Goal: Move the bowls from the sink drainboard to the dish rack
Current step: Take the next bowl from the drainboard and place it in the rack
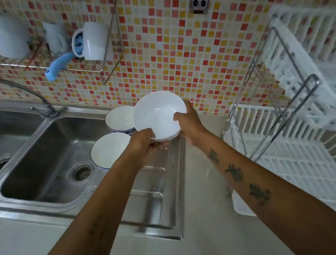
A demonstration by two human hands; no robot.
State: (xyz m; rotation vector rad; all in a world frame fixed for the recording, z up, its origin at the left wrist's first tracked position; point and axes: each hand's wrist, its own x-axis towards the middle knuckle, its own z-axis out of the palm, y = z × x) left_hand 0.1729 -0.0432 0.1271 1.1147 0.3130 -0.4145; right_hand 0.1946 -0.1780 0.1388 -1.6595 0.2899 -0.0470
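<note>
A plain white bowl (157, 114) is held tilted above the steel drainboard (151, 203), its inside facing me. My left hand (145, 142) grips its near rim from below and my right hand (190, 124) grips its right rim. Two more white bowls with blue-patterned outsides stand upright on the far end of the drainboard: one at the back (119, 118), one nearer and to the left (108, 149), partly hidden by my left wrist. The white two-tier dish rack (293, 154) stands to the right on the counter, with nothing visible in it.
A double steel sink (45, 155) with a curved tap (9, 87) lies to the left. A wall rack (33, 57) above it holds white cups and a blue-handled brush. Mosaic tile wall behind. Grey counter lies between drainboard and dish rack.
</note>
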